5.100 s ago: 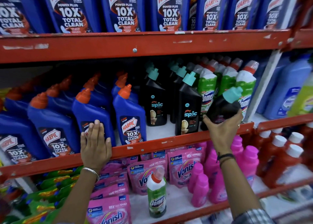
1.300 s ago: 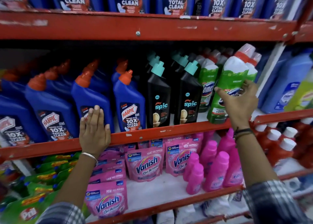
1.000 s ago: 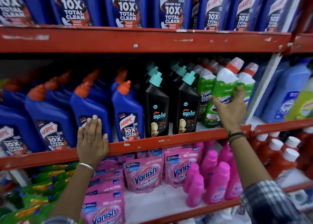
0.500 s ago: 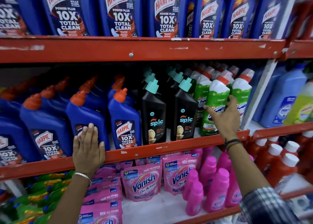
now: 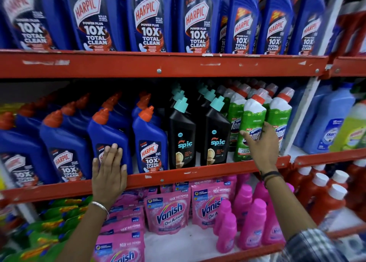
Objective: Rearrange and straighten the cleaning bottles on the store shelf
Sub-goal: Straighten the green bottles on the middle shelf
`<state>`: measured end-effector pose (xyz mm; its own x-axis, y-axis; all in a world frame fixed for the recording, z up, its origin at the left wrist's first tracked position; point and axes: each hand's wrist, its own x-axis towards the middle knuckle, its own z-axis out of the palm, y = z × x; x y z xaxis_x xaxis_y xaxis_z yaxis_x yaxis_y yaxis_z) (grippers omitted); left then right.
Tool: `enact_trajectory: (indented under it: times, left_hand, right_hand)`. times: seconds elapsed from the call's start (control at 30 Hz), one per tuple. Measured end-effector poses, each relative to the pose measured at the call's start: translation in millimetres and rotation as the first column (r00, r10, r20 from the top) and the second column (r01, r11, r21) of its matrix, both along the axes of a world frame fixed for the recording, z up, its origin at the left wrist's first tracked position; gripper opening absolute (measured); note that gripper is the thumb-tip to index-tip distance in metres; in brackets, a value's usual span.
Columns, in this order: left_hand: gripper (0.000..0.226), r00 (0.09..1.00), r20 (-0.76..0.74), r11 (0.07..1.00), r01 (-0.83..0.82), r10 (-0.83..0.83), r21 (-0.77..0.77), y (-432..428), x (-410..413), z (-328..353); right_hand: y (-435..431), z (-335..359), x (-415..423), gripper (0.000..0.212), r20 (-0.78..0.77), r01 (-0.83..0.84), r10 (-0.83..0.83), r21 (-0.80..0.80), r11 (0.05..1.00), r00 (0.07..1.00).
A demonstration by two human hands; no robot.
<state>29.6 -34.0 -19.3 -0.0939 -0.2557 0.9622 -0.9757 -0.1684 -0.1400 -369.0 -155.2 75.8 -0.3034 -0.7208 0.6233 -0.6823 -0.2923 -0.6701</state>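
Observation:
On the middle red shelf stand rows of blue Harpic bottles, black Spic bottles and green Domex bottles. My right hand grips a green Domex bottle at the shelf's front, standing upright beside the right black Spic bottle. My left hand lies flat, fingers apart, against the shelf's front lip and the lower face of a blue Harpic bottle.
Large blue Harpic bottles fill the top shelf. Below lie pink Vanish pouches, pink bottles, green packs at left and red bottles at right. Light blue bottles stand past the white upright.
My right hand has brought the green Domex bottle down from a tilted, raised position and stood it upright at the shelf front. The left hand stays on the Harpic bottle.

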Motion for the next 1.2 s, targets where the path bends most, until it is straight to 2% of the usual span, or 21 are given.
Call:
enact_trajectory:
  times: [0.07, 0.1, 0.2, 0.3, 0.4, 0.5, 0.6, 0.73, 0.87, 1.03, 1.2]
  left_hand:
    - [0.041, 0.999, -0.025, 0.999, 0.028, -0.029, -0.041, 6, -6, 13]
    - [0.035, 0.997, -0.048, 0.996, 0.058, -0.061, -0.07, 8, -11, 24]
    - [0.029, 0.97, -0.116, 0.975, 0.204, -0.213, -0.087, 12, -27, 73]
    - [0.036, 0.863, -0.351, 0.912, 0.405, -0.362, 0.056, 11, -45, 126]
    - [0.054, 0.715, -0.624, 0.832, 0.525, -0.315, 0.18, 4, -58, 159]
    - [0.047, 0.683, -0.69, 0.796, 0.545, -0.241, 0.262, -3, -62, 175]
    - [0.04, 0.697, -0.688, 0.789, 0.532, -0.203, 0.308, -6, -61, 180]
    - [0.036, 0.702, -0.684, 0.776, 0.538, -0.197, 0.329, -5, -58, 183]
    - [0.033, 0.71, -0.673, 0.765, 0.546, -0.206, 0.341, -6, -55, 188]
    - [0.028, 0.726, -0.655, 0.761, 0.542, -0.209, 0.357, -8, -51, 189]
    - [0.028, 0.738, -0.65, 0.762, 0.524, -0.183, 0.381, -6, -42, 191]
  right_hand:
    - [15, 1, 10, 0.062, 0.019, 0.027, -0.024, -0.153, 0.988, 1.0]
    - [24, 5, 18, 0.053, 0.041, -0.014, 0.025, -0.24, 0.971, 0.999]
    - [46, 31, 54, 0.038, 0.088, -0.319, 0.375, -0.369, 0.873, 0.923]
    - [56, 60, 94, 0.042, 0.099, -0.58, 0.622, -0.271, 0.768, 0.777]
    - [51, 85, 127, 0.056, 0.106, -0.709, 0.711, -0.064, 0.703, 0.695]
    - [37, 100, 145, 0.058, 0.208, -0.765, 0.738, 0.097, 0.637, 0.641]
    - [27, 100, 150, 0.047, 0.222, -0.794, 0.763, 0.139, 0.592, 0.607]
    - [26, 97, 148, 0.045, 0.227, -0.777, 0.747, 0.082, 0.624, 0.624]
    - [25, 97, 148, 0.054, 0.143, -0.711, 0.698, 0.098, 0.696, 0.702]
    - [25, 97, 151, 0.057, 0.1, -0.662, 0.655, 0.091, 0.744, 0.749]
    - [26, 96, 151, 0.062, 0.113, -0.665, 0.656, 0.084, 0.742, 0.746]
